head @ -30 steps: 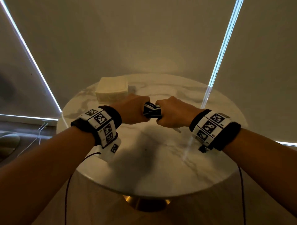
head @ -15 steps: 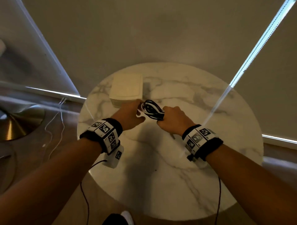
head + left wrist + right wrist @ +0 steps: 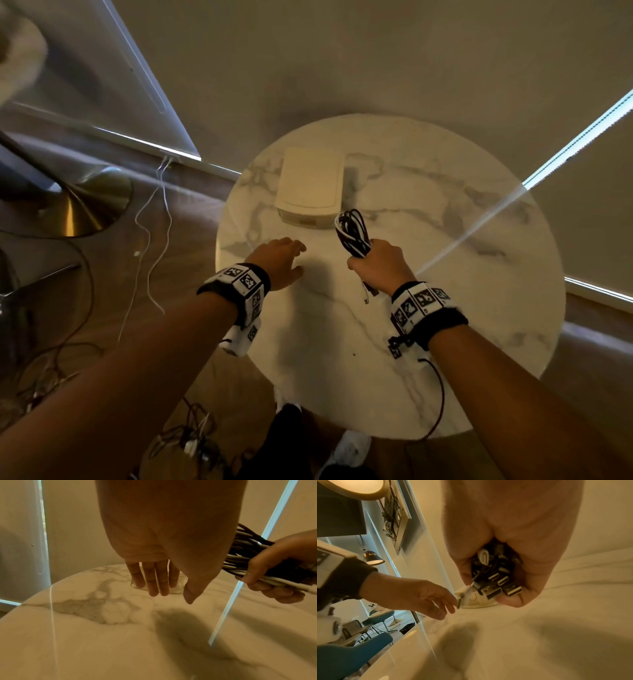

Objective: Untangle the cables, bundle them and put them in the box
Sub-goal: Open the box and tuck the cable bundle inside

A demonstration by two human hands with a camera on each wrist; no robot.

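Note:
A bundle of black and white cables stands up out of my right hand, which grips it in a fist; the loops also show in the left wrist view as the cable bundle. Several USB plugs stick out under the fist in the right wrist view. My left hand hovers over the table with straight fingers and holds nothing, a little short of the cream lidded box. The box's lid is on. The box is mostly hidden behind my left fingers.
The round marble table carries only the box. Loose cables trail on the floor to the left, beside a brass lamp base. More tangled wires lie on the floor near my feet.
My left hand has let go of the bundle and moved left, fingers straightened. The right hand now holds the bundle alone, upright. The head view has tilted down.

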